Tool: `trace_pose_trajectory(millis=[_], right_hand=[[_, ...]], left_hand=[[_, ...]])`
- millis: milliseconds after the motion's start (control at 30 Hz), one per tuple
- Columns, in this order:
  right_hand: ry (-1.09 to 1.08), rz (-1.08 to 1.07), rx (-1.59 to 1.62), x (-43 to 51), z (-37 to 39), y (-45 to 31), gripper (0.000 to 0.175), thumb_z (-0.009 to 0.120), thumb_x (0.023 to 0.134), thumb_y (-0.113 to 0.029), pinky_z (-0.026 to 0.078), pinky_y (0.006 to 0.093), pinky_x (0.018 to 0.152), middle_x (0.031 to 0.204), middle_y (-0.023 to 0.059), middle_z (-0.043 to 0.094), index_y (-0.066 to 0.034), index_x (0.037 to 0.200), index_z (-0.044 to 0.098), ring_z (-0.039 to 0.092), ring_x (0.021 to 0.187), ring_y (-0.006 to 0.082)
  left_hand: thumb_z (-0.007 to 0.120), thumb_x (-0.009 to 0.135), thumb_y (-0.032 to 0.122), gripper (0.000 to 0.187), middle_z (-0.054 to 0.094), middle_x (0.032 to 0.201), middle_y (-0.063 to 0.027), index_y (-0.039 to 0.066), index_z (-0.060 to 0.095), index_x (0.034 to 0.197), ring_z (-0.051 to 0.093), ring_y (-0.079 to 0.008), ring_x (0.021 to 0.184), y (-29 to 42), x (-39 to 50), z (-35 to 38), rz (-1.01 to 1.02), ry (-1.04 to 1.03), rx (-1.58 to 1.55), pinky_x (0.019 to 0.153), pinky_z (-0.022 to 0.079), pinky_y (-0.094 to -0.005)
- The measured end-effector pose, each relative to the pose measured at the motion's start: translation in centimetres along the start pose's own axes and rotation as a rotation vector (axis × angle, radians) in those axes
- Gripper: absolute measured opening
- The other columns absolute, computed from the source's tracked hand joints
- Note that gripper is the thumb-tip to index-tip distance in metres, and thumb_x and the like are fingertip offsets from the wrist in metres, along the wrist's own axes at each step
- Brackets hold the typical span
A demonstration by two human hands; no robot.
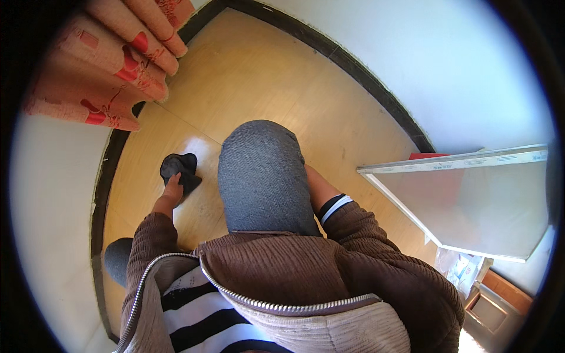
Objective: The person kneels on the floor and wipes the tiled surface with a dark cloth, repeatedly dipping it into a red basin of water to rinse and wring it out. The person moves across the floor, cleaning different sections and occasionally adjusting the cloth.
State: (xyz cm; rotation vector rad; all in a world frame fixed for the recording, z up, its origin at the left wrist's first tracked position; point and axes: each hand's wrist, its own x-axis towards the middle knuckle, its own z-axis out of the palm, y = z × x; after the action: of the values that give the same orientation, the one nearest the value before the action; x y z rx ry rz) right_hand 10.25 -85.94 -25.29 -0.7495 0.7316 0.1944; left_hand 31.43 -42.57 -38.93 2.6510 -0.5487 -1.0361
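Observation:
My left hand [174,189] holds a crumpled black cloth [178,167] against the yellow wood-look floor [273,79]. The cloth lies to the left of my raised knee in grey denim [265,176], near the dark skirting along the left wall. A bright patch of light shows on the floor around it. My right hand is out of view behind that knee; only the right forearm [318,187] shows, below a brown corduroy sleeve with a striped cuff.
A patterned orange-red curtain [110,75] hangs at the upper left. Dark skirting [353,66] edges the floor below pale walls. At the right leans a framed translucent panel [481,203], with a red thing [428,155] behind it. Wooden furniture [490,311] stands at the lower right.

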Motion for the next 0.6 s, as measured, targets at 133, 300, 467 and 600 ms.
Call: trace_pose_trajectory(millis=[133, 300, 467, 600], right_hand=[[-0.017, -0.007, -0.031, 0.8, -0.2, -1.2, 0.053, 0.055, 0.094, -0.041, 0.037, 0.0374, 0.103, 0.131, 0.0106, 0.057, -0.0061, 0.134, 0.051, 0.051, 0.122, 0.0195], [-0.024, 0.014, -0.114, -0.2, -1.4, -2.0, 0.053, 0.055, 0.094, -0.041, 0.038, 0.0371, 0.103, 0.130, 0.0104, 0.058, -0.0060, 0.133, 0.052, 0.051, 0.122, 0.0192], [-0.031, 0.052, -0.266, -2.7, -3.2, -3.1, 0.052, 0.055, 0.094, -0.040, 0.038, 0.0368, 0.102, 0.130, 0.0103, 0.058, -0.0058, 0.132, 0.053, 0.051, 0.121, 0.0190], [-0.002, 0.058, -0.408, -5.4, -5.0, -4.1, 0.051, 0.055, 0.094, -0.040, 0.038, 0.0365, 0.102, 0.129, 0.0101, 0.059, -0.0057, 0.132, 0.054, 0.052, 0.120, 0.0188]], left_hand=[[0.043, 0.087, 0.009, 0.060, 0.033, 0.148, -0.0295, 0.002, 0.034, 0.146, 0.029, -0.0396, 0.140, 5.5, 3.1, -3.5, 0.022, 0.021, 0.056, 0.117, 0.024, -0.0398], [0.041, 0.088, 0.011, 0.058, 0.033, 0.148, -0.0285, 0.002, 0.034, 0.145, 0.030, -0.0389, 0.140, 9.0, 5.3, -4.0, 0.045, 0.108, -0.007, 0.117, 0.025, -0.0396], [0.039, 0.090, 0.013, 0.056, 0.035, 0.149, -0.0258, 0.003, 0.036, 0.145, 0.031, -0.0378, 0.140, 10.5, 6.1, -5.2, 0.154, 0.158, 0.075, 0.116, 0.026, -0.0399], [0.039, 0.090, 0.012, 0.055, 0.035, 0.149, -0.0231, 0.005, 0.036, 0.145, 0.031, -0.0366, 0.140, 15.6, 6.1, -5.5, 0.144, 0.100, -0.083, 0.115, 0.027, -0.0394]])
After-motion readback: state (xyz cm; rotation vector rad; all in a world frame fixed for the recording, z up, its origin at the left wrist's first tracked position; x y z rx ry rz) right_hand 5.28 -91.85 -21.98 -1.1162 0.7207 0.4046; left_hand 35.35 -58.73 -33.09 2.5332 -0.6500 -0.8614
